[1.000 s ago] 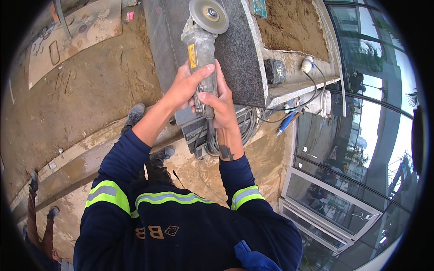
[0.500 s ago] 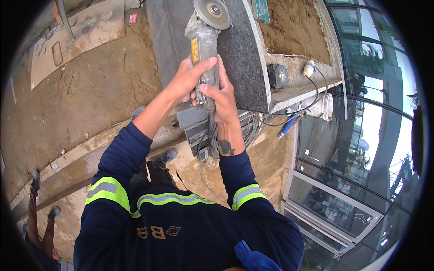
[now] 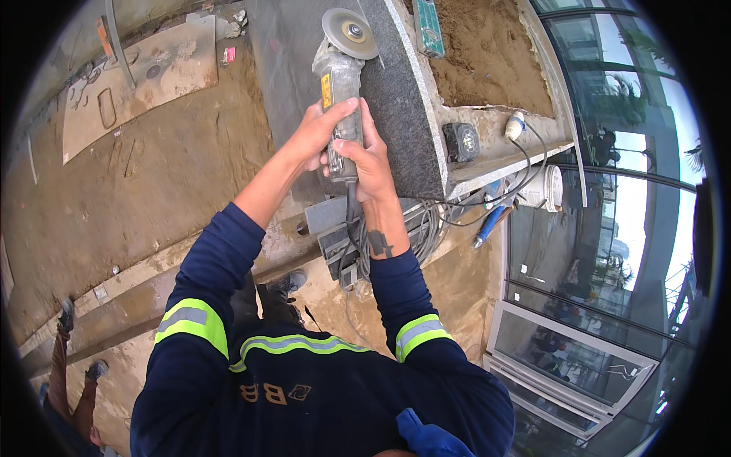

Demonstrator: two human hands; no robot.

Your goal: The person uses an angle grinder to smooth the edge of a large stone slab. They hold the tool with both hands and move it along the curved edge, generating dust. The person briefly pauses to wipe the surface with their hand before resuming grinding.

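- Grinder (image 3: 339,84): grey body w/ yellow label, disc (image 3: 349,33) at far end; being held over the dark slab (image 3: 400,114), disc sitting at slab's upper left edge. Can't tell if disc is touching stone.
- Left hand (image 3: 318,133): gripping grinder body from the left, fingers curled tight round it, thumb lying on top.
- Right hand (image 3: 367,160): wrapping the rear handle, fingers closed together round it, just beside left hand, the two touching.
- Cord (image 3: 349,228): hanging from grinder's rear, running down past right wrist toward a grey box (image 3: 335,236) below the hands.
- Slab: dark speckled stone, lying along a ledge (image 3: 495,164), sand bed (image 3: 487,53) to its right.
- Black unit (image 3: 461,142): sitting on ledge, right of slab.
- Cables (image 3: 434,225): coiling under ledge end, near white bucket (image 3: 544,188).
- Sleeves (image 3: 205,305): navy w/ hi-vis bands, coming up from lower edge.
- Green level (image 3: 429,27): lying on sand nr top.
- Other person's legs (image 3: 72,381): standing lower left, well apart.
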